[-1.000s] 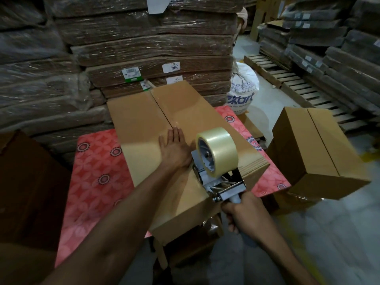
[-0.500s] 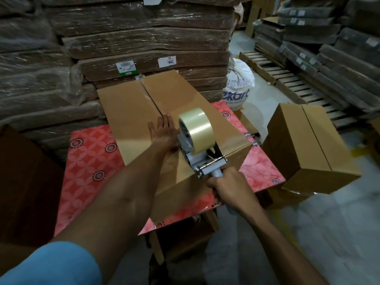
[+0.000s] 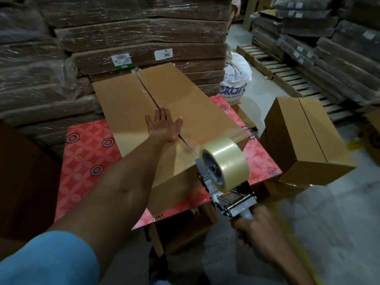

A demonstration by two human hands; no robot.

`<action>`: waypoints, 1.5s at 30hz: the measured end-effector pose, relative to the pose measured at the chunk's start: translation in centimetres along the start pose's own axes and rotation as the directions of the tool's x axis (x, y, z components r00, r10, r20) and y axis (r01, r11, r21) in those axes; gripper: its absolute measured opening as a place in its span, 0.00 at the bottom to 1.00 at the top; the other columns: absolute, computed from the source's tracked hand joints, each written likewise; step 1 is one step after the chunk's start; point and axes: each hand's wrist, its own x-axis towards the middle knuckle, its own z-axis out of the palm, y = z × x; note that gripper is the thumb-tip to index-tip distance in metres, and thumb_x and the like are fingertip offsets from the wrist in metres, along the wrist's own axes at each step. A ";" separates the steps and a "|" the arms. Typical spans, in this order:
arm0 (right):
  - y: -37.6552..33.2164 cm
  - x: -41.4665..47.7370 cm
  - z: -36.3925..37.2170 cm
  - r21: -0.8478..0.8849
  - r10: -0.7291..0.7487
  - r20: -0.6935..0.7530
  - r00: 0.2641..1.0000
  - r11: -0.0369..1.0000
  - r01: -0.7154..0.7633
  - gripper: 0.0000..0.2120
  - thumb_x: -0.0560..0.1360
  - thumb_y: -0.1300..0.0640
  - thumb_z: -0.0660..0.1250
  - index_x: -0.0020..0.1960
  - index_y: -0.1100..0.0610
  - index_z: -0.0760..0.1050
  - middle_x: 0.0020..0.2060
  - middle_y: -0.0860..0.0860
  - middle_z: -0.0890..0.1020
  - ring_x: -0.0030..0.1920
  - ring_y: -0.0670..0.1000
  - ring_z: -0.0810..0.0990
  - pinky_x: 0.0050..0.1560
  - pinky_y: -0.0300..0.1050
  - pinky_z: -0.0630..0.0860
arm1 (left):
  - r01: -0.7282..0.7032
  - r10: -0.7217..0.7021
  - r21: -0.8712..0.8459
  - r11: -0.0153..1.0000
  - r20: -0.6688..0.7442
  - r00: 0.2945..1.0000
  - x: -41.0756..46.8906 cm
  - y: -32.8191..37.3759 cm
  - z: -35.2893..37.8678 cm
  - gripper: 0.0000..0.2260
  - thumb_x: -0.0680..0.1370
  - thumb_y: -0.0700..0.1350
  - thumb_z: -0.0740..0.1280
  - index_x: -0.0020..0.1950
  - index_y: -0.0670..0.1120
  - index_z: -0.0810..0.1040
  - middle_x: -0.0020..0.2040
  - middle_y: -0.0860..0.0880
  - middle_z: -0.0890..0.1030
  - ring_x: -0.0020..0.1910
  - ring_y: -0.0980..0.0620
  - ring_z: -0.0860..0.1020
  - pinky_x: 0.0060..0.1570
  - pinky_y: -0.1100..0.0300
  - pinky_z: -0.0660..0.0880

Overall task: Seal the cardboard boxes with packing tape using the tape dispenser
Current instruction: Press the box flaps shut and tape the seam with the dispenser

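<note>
While the left hand point(image 3: 164, 126) is laid flat, fingers straight and spread, across the centre seam of the long cardboard box point(image 3: 127, 108), the tape dispenser point(image 3: 225, 164) is gripped by its handle in the right hand point(image 3: 254, 230), at the seam's near end. The box is borne on a red-patterned table point(image 3: 88, 153). A second box point(image 3: 304, 140) is set to the right, apart, with bare floor nearer.

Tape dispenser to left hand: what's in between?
Head view: only the cardboard box top between the left hand and the tape dispenser, a stretch of its centre seam with a glossy strip that looks like tape. Nothing else lies there.
</note>
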 end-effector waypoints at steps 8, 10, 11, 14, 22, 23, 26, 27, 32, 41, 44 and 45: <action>1.6 0.5 1.0 0.058 -0.013 -0.032 0.999 0.998 0.015 0.12 0.69 0.62 0.76 0.29 0.59 0.77 0.23 0.56 0.81 0.24 0.55 0.80 0.30 0.46 0.74 | 0.007 -0.006 0.026 1.000 -0.052 0.999 -1.4 0.9 -1.1 0.36 0.82 0.65 0.42 0.82 0.42 0.48 0.83 0.43 0.48 0.81 0.44 0.46 0.75 0.35 0.40; 1.5 1.0 1.7 0.091 -0.023 -0.031 0.999 0.996 0.026 0.12 0.69 0.62 0.75 0.29 0.59 0.77 0.23 0.57 0.81 0.24 0.57 0.80 0.29 0.47 0.75 | -0.119 0.118 -0.003 0.993 -0.124 0.985 -3.5 1.5 -1.6 0.33 0.83 0.64 0.44 0.81 0.43 0.53 0.82 0.42 0.53 0.81 0.43 0.49 0.75 0.35 0.44; 1.5 1.3 2.0 0.119 -0.025 -0.024 0.999 0.992 0.027 0.12 0.70 0.63 0.75 0.29 0.59 0.77 0.22 0.58 0.80 0.23 0.58 0.80 0.29 0.47 0.75 | -0.244 0.238 -0.023 0.970 -0.148 0.960 -5.0 1.7 -1.5 0.32 0.83 0.64 0.45 0.81 0.44 0.56 0.81 0.43 0.55 0.80 0.44 0.51 0.76 0.36 0.47; 2.0 1.5 3.0 0.199 -0.018 -0.005 1.000 0.980 0.019 0.13 0.70 0.59 0.76 0.29 0.57 0.78 0.23 0.57 0.81 0.23 0.55 0.80 0.28 0.46 0.74 | -0.579 0.578 -0.187 0.794 -0.063 0.814 -10.5 1.4 -0.5 0.35 0.79 0.65 0.42 0.81 0.48 0.59 0.82 0.45 0.56 0.81 0.48 0.52 0.77 0.42 0.47; 3.3 1.7 4.2 0.249 -0.060 -0.011 0.998 0.967 0.061 0.13 0.71 0.57 0.74 0.29 0.57 0.77 0.23 0.55 0.81 0.23 0.49 0.79 0.26 0.41 0.72 | -0.730 0.729 -0.038 0.682 -0.039 0.684 -11.4 -1.4 2.0 0.26 0.85 0.50 0.58 0.82 0.55 0.55 0.82 0.49 0.53 0.82 0.47 0.48 0.79 0.44 0.50; 3.3 2.0 4.5 0.275 -0.039 -0.001 0.999 0.961 0.038 0.13 0.69 0.54 0.72 0.28 0.57 0.77 0.23 0.58 0.80 0.23 0.52 0.79 0.27 0.42 0.72 | -0.721 0.720 -0.022 0.692 -0.039 0.693 -11.6 -1.1 2.0 0.25 0.85 0.52 0.57 0.82 0.55 0.53 0.82 0.49 0.52 0.82 0.47 0.48 0.79 0.45 0.49; 3.4 2.7 5.1 0.323 -0.004 0.038 0.999 0.946 -0.008 0.11 0.62 0.53 0.66 0.26 0.60 0.76 0.23 0.60 0.78 0.25 0.58 0.77 0.30 0.45 0.71 | -0.685 0.683 -0.006 0.729 -0.053 0.728 -12.0 -0.7 2.3 0.25 0.86 0.54 0.55 0.82 0.57 0.53 0.83 0.52 0.50 0.81 0.50 0.47 0.79 0.46 0.48; 3.3 2.9 5.1 0.315 -0.002 0.039 0.999 0.949 -0.010 0.10 0.61 0.54 0.66 0.25 0.59 0.75 0.22 0.59 0.78 0.24 0.57 0.77 0.29 0.45 0.71 | -0.675 0.674 -0.008 0.737 -0.055 0.737 -12.1 -0.6 2.3 0.25 0.86 0.53 0.55 0.82 0.56 0.53 0.83 0.52 0.50 0.81 0.51 0.46 0.79 0.46 0.48; 2.7 3.0 5.5 0.442 0.020 0.111 0.994 0.895 -0.068 0.10 0.62 0.58 0.68 0.24 0.55 0.73 0.23 0.59 0.74 0.23 0.56 0.73 0.27 0.45 0.67 | -0.652 0.652 -0.022 0.758 -0.024 0.758 -12.6 -0.1 1.7 0.25 0.85 0.56 0.52 0.82 0.55 0.54 0.83 0.52 0.50 0.82 0.50 0.47 0.79 0.47 0.48; 7.9 3.0 5.6 0.668 0.234 0.129 0.964 0.698 -0.259 0.12 0.75 0.70 0.63 0.34 0.61 0.72 0.26 0.57 0.72 0.23 0.53 0.70 0.25 0.43 0.65 | -0.574 0.575 0.039 0.818 -0.034 0.817 -13.4 0.9 1.5 0.28 0.83 0.61 0.54 0.82 0.56 0.52 0.83 0.50 0.50 0.82 0.49 0.46 0.79 0.48 0.46; 7.5 5.7 3.6 0.581 0.277 -0.127 0.953 0.799 -0.155 0.12 0.74 0.68 0.66 0.32 0.64 0.75 0.23 0.58 0.75 0.21 0.54 0.72 0.24 0.41 0.67 | -0.510 0.523 0.125 0.851 -0.115 0.844 -14.5 1.9 2.4 0.28 0.84 0.60 0.54 0.82 0.53 0.53 0.83 0.48 0.50 0.82 0.48 0.46 0.79 0.48 0.47; 7.3 6.9 2.8 0.537 0.280 -0.221 0.934 0.835 -0.124 0.12 0.74 0.66 0.67 0.32 0.64 0.77 0.22 0.57 0.76 0.20 0.53 0.74 0.23 0.41 0.68 | -0.492 0.510 0.148 0.858 -0.138 0.849 -14.7 2.1 2.7 0.29 0.84 0.60 0.53 0.83 0.52 0.52 0.83 0.48 0.50 0.82 0.48 0.46 0.79 0.49 0.47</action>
